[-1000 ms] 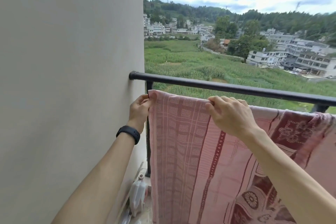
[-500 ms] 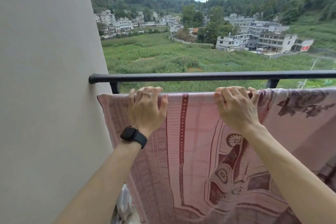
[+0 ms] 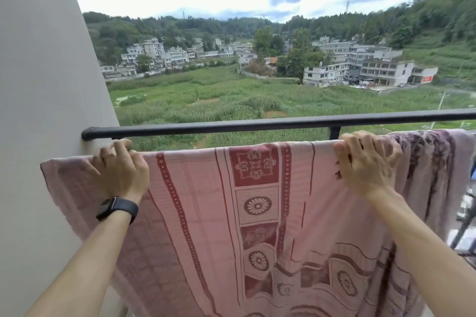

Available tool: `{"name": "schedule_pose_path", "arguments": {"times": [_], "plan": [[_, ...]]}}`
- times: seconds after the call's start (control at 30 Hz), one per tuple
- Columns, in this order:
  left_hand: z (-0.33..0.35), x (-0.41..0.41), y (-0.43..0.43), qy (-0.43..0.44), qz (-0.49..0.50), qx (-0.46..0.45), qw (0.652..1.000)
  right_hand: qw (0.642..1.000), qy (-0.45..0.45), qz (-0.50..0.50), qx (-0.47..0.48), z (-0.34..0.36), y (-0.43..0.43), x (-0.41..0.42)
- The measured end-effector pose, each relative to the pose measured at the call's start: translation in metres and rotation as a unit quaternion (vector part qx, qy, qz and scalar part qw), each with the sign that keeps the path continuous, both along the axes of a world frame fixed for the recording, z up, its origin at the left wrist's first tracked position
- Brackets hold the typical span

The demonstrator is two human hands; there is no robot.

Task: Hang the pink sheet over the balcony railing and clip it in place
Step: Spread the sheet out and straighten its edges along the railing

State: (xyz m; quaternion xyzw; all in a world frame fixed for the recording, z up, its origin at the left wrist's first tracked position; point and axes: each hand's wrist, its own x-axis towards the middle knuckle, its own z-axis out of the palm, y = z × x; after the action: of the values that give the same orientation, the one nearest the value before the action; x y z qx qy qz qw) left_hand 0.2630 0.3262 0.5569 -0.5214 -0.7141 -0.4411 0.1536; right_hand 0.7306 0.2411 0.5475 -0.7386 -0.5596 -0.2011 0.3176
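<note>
The pink sheet (image 3: 206,201), patterned with dark red bands and flower squares, is stretched flat just below and in front of the black balcony railing (image 3: 231,125). My left hand (image 3: 121,170), a black watch on its wrist, grips the sheet's top edge near the left end. My right hand (image 3: 365,165) grips the top edge further right. The sheet's top edge sits a little lower than the rail. Its left corner reaches in front of the wall. No clip is in sight.
A grey wall (image 3: 38,85) closes off the left side where the rail ends. A railing post (image 3: 334,132) stands behind the sheet. Beyond the rail lie green fields and white buildings far below. At the right edge, blurred dark things show past the sheet.
My hands have moved apart along the sheet's top edge, pulling it taut and wider. The left corner now overlaps the wall. The view has swung left to right and nearer the rail.
</note>
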Motion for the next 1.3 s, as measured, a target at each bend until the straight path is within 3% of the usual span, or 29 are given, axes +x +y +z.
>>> {"name": "schedule_pose_path", "arguments": {"times": [0.1,0.2,0.27,0.37,0.5,0.77,0.83,0.9,0.97,1.03,1.1,1.17,1.3], "plan": [[0.012,0.103,-0.020,0.083,-0.107,0.056,0.989,1.000,-0.003,0.027,-0.010,0.011,0.007,0.019],[0.017,0.205,-0.031,0.172,-0.205,0.028,0.963,0.999,-0.017,0.052,0.000,0.017,0.009,0.023],[0.016,0.242,-0.033,0.190,-0.207,0.002,0.960,0.997,-0.033,0.070,-0.003,0.019,0.004,0.032],[0.001,0.239,-0.035,0.219,-0.190,0.005,0.957,0.995,-0.064,0.081,-0.009,0.008,-0.007,0.062],[-0.009,0.202,-0.034,0.232,-0.155,0.014,0.960,0.999,-0.033,0.041,-0.004,-0.001,-0.025,0.109],[0.005,0.224,-0.050,0.155,-0.160,0.040,0.974,0.995,-0.013,0.079,0.055,-0.007,-0.026,0.109],[0.004,0.257,-0.057,0.179,-0.224,0.032,0.958,0.987,0.064,0.068,0.133,-0.017,-0.039,0.105],[0.011,0.301,-0.058,0.205,-0.277,0.025,0.939,0.953,0.219,0.002,0.207,-0.021,-0.047,0.115],[0.016,0.347,-0.056,0.211,-0.310,0.023,0.927,0.904,0.370,-0.022,0.212,-0.019,-0.054,0.137],[0.015,0.388,-0.057,0.209,-0.323,0.010,0.923,0.887,0.432,0.024,0.164,-0.013,-0.062,0.156],[0.008,0.413,-0.059,0.197,-0.311,-0.003,0.930,0.905,0.405,0.075,0.109,-0.004,-0.071,0.169],[0.005,0.418,-0.056,0.190,-0.282,0.000,0.940,0.942,0.312,0.072,0.106,0.008,-0.075,0.181],[-0.001,0.403,-0.049,0.233,-0.223,0.008,0.947,0.953,0.215,0.036,0.211,0.046,-0.069,0.244]]}}
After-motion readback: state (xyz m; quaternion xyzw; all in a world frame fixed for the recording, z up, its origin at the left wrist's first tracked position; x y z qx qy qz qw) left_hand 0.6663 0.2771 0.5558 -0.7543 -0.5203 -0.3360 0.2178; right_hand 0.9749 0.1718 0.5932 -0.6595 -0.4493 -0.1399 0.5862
